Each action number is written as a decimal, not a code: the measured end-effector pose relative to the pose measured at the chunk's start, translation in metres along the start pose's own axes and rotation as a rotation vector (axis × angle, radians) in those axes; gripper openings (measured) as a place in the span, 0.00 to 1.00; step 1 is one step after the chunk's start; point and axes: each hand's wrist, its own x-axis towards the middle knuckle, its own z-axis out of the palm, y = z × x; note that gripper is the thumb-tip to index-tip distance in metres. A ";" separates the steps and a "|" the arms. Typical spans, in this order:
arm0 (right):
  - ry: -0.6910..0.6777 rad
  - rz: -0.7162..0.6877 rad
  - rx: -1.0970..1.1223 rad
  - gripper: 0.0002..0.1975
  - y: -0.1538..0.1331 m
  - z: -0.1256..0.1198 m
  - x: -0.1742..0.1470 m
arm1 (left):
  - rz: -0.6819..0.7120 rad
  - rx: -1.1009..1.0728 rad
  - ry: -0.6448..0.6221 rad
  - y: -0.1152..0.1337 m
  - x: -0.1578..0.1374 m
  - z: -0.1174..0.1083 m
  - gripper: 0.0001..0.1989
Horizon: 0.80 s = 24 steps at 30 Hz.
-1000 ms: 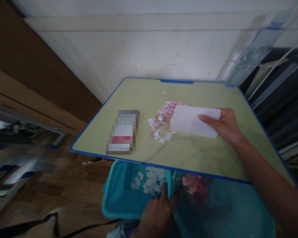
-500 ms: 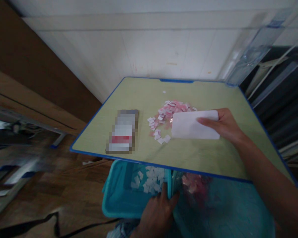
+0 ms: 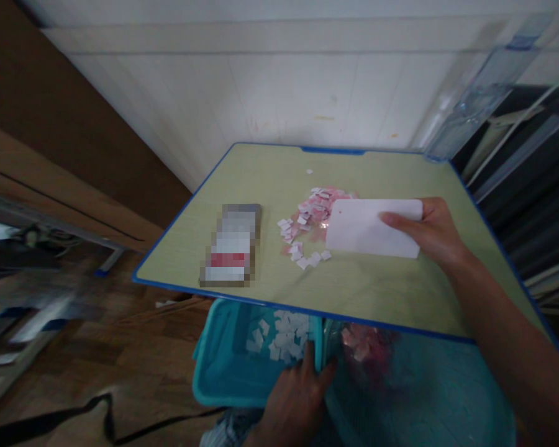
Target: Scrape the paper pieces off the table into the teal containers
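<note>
One blue-edged table dominates my feed, overhanging the right teal tub and the open left teal tub, presumably to keep both within reach. From below, the left hand straddles the rim where they meet, likely for steadiness; whether its fingers clamp, I can't tell. The right hand, forearm slanting in from lower right, is clamped on the white card at its right end, thumb in front. That grip, I judge, leaves the opposite edge free, just beside the pink-and-white paper chips.
</note>
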 end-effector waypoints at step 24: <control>0.047 0.039 -0.164 0.12 -0.001 -0.018 0.002 | -0.009 -0.009 0.014 0.001 -0.001 -0.004 0.29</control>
